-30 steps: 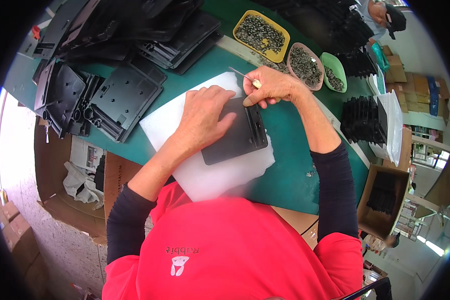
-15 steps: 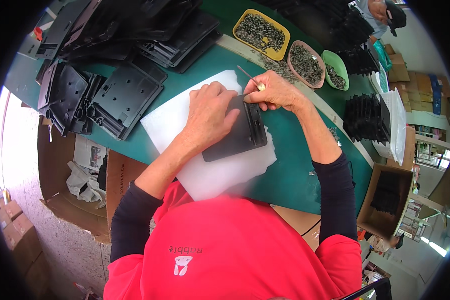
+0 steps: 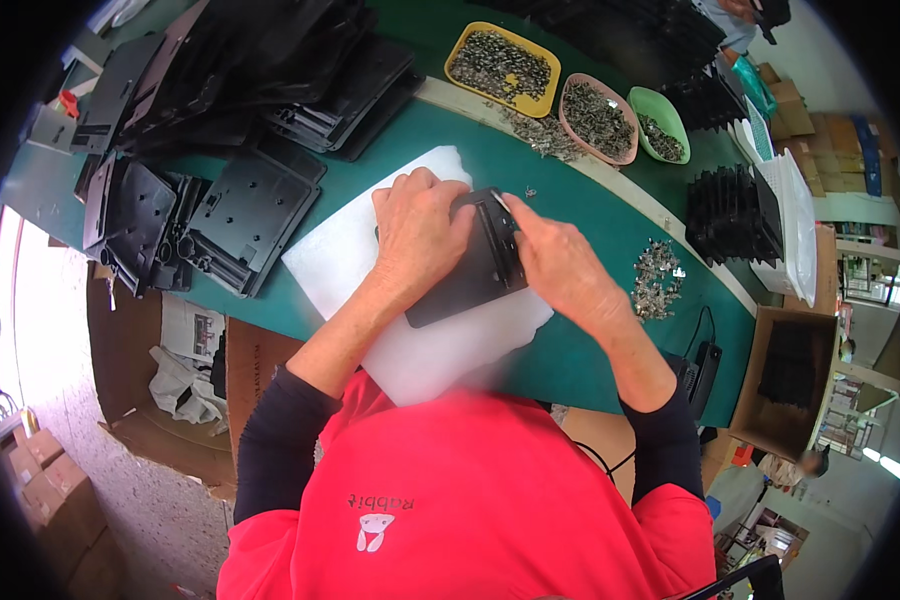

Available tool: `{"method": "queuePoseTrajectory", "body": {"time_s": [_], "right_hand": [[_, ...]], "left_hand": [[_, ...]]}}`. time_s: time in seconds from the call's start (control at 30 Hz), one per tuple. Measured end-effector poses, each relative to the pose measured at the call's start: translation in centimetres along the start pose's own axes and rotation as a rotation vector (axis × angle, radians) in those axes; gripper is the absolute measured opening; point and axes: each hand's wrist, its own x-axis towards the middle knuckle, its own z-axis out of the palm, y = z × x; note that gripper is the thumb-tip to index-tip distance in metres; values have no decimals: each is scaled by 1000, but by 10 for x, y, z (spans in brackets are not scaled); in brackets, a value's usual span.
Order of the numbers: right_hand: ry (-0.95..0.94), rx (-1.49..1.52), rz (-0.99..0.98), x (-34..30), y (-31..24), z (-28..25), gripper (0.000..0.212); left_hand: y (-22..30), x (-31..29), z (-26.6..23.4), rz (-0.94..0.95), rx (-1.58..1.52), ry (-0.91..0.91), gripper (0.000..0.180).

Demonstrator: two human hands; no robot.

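Note:
A flat black plastic panel (image 3: 462, 270) with a raised strip along its right side lies tilted on a white foam sheet (image 3: 345, 245). My left hand (image 3: 417, 230) presses on the panel's upper left part, its fingers bent over the far edge and its thumb apart. My right hand (image 3: 570, 265) is closed at the panel's right edge, with the index finger reaching to the upper right corner. Something small and pale shows at that fingertip. The palm hides whatever else the right hand holds.
Black plastic panels (image 3: 245, 215) are piled at the left. Yellow (image 3: 455, 60), pink (image 3: 570, 120) and green (image 3: 682, 125) trays of small metal parts stand at the back. Loose metal clips (image 3: 658, 280) lie at the right, near a black device (image 3: 705, 378). Cardboard boxes (image 3: 160, 425) flank the table.
My right hand has turned over and come down along the panel's right edge. The thin rod with a pale handle it held no longer shows. My left hand stays on the panel.

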Motion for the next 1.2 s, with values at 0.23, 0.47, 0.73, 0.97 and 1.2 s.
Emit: {"method": "queuePoseTrajectory", "body": {"time_s": [0.23, 0.47, 0.73, 0.97, 1.2], "right_hand": [[15, -202, 19, -10, -16, 9, 49], [22, -334, -22, -9, -11, 16, 51], [-49, -427, -18, -4, -19, 14, 53], [-169, -516, -58, 11, -35, 2, 50], [-60, -474, -280, 18, -50, -8, 16]], "left_hand": [[1, 2, -1, -23, 13, -38, 25], [3, 2, 0, -20, 30, -31, 25], [2, 6, 1, -27, 31, -65, 24], [6, 7, 2, -62, 50, -121, 25], [-2, 7, 9, 6, -11, -52, 23]]}}
